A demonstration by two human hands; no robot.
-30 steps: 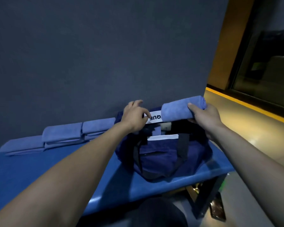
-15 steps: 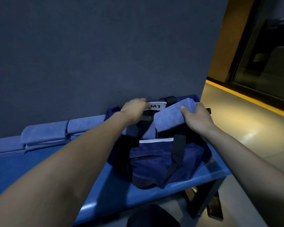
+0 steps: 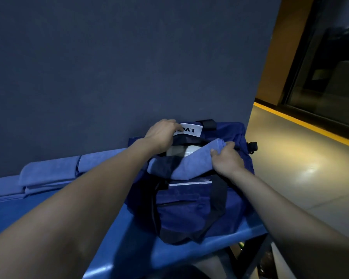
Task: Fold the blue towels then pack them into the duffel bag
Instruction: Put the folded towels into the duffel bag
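My right hand [image 3: 227,161] grips a folded towel [image 3: 191,164] half inside the duffel bag [image 3: 189,208], my left hand [image 3: 162,133] curls over its rim, and the other folded towels [image 3: 54,174] wait beside it on the bench [image 3: 129,238]

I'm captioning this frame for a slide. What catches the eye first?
Centre frame, the right hand pushes a folded blue towel into the open navy duffel bag on the blue bench, while the left hand holds back the bag's far edge. More folded towels wait on the left against the wall.
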